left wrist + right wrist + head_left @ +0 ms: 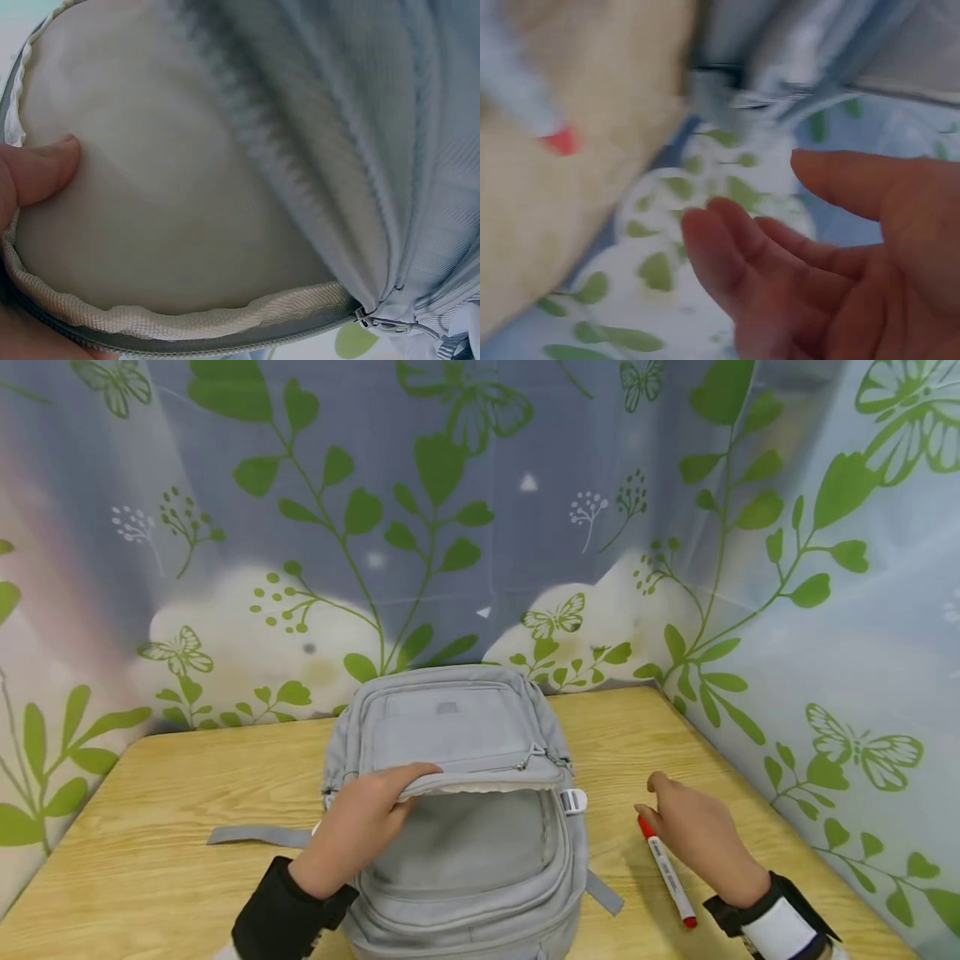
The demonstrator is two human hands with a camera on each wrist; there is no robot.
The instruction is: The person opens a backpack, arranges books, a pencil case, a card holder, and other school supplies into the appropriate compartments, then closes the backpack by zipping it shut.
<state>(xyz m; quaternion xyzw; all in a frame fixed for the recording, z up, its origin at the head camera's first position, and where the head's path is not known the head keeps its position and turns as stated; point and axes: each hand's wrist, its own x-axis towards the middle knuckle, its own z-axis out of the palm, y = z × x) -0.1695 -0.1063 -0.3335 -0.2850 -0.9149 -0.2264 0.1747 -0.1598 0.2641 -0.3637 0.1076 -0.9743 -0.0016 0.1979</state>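
A light grey backpack (450, 727) lies on the table with its front compartment unzipped. My left hand (367, 827) grips the upper edge of that opening and lifts the flap, the thumb (49, 169) on the pale inner lining (165, 172) in the left wrist view. My right hand (697, 835) is to the right of the backpack, holding nothing, its fingers loosely bent with a gap to the thumb in the right wrist view. Beside it on the table lies a white marker (670, 875) with a red cap and red end.
The wooden table (225, 777) meets a patterned curtain (420, 527) at the back and right. Grey straps (258, 835) stick out on both sides of the backpack. A white buckle (573, 801) sits at its right side.
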